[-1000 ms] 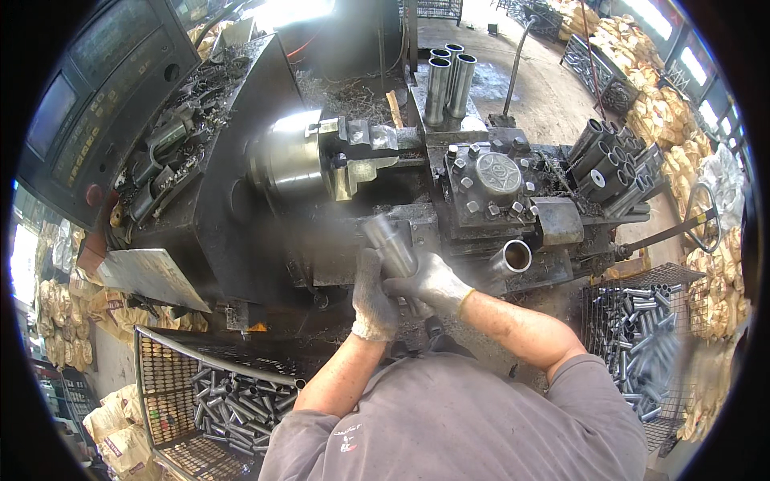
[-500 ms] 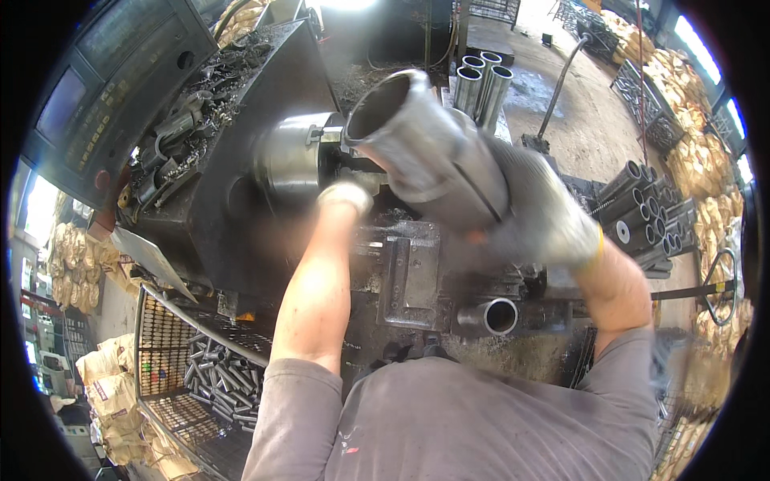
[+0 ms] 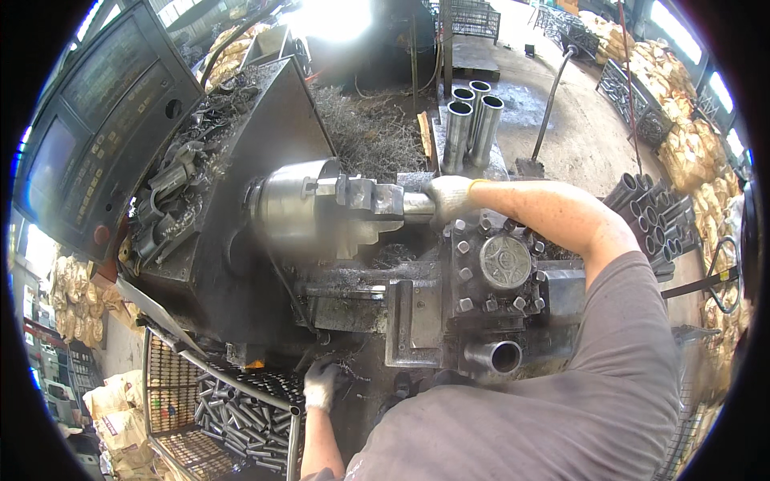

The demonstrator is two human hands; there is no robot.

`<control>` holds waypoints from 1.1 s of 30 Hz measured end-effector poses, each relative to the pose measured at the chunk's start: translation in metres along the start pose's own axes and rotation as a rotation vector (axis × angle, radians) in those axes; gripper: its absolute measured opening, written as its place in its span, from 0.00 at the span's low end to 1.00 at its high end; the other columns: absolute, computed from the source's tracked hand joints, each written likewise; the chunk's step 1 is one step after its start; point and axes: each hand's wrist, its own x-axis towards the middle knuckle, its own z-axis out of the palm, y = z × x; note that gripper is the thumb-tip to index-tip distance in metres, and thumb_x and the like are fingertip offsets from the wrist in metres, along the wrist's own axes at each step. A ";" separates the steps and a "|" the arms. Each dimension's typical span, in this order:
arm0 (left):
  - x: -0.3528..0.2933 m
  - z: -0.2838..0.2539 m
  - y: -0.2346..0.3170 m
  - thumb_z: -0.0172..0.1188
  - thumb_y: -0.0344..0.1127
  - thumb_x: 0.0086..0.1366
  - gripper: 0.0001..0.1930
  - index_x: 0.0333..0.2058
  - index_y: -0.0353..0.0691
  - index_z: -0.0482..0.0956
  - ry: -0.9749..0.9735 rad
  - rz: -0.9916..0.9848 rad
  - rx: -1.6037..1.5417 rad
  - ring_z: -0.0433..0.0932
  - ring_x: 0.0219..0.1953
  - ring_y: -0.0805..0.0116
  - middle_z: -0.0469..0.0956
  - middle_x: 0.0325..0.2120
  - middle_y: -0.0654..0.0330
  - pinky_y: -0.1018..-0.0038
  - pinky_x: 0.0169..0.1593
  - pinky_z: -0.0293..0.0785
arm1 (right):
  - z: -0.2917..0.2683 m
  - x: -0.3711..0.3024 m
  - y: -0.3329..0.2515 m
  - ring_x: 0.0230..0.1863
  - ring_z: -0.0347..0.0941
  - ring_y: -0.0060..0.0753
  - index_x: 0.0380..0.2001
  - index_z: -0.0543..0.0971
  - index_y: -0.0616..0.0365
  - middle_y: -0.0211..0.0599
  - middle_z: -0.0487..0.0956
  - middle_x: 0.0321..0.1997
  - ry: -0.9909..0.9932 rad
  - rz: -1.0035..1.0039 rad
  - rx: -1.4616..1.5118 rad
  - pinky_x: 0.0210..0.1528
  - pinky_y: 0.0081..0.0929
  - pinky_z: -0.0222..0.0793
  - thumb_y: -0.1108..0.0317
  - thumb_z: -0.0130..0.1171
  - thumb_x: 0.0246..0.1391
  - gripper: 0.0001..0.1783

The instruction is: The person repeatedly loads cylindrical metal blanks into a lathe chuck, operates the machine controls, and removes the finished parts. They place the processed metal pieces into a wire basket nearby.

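Right: tan sacks [image 3: 682,152] are lying heaped below bright windows [image 3: 678,30]. Lower left: paper sacks [image 3: 120,421] are sitting stacked. Rear: metal shavings [image 3: 369,136] are covering a broad patch; a wood strip [image 3: 425,135] is showing beside them. Farther back, a wire crate [image 3: 472,20] is standing; a light [image 3: 333,16] is glaring to its left.

Stained grey floor [image 3: 592,108]; what look like bright windows [image 3: 676,32], upper right

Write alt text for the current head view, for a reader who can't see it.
A gloved right hand holds a metal tube at a lathe chuck, while the gloved left hand is low beside a wire basket of small tubes. Four larger tubes stand upright beyond the right hand.
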 end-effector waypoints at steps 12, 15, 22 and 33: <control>0.036 -0.135 -0.037 0.53 0.64 0.76 0.24 0.29 0.53 0.71 0.418 0.025 -1.258 0.66 0.24 0.70 0.68 0.22 0.68 0.71 0.28 0.62 | -0.029 -0.015 -0.035 0.29 0.84 0.31 0.44 0.87 0.63 0.37 0.88 0.33 -0.251 0.217 -0.009 0.30 0.31 0.80 0.47 0.78 0.46 0.31; 0.045 -0.147 -0.038 0.51 0.63 0.77 0.24 0.27 0.54 0.70 0.253 -0.030 -1.308 0.62 0.20 0.73 0.66 0.19 0.71 0.75 0.24 0.58 | 0.002 0.021 -0.015 0.27 0.83 0.28 0.37 0.87 0.60 0.35 0.87 0.30 -0.024 0.018 0.294 0.26 0.29 0.77 0.50 0.77 0.46 0.25; 0.045 -0.168 -0.041 0.52 0.53 0.79 0.18 0.29 0.54 0.73 0.263 -0.021 -1.105 0.63 0.19 0.77 0.67 0.20 0.73 0.79 0.22 0.59 | -0.005 0.003 -0.026 0.49 0.86 0.39 0.67 0.72 0.71 0.53 0.87 0.51 -0.034 -0.043 0.335 0.52 0.34 0.81 0.51 0.76 0.47 0.50; -0.043 -0.173 0.085 0.62 0.33 0.75 0.23 0.65 0.31 0.74 1.181 1.172 0.213 0.84 0.53 0.54 0.82 0.56 0.44 0.58 0.53 0.84 | 0.013 -0.202 -0.031 0.49 0.84 0.30 0.60 0.82 0.62 0.41 0.88 0.49 0.875 0.085 0.646 0.54 0.29 0.79 0.62 0.71 0.62 0.26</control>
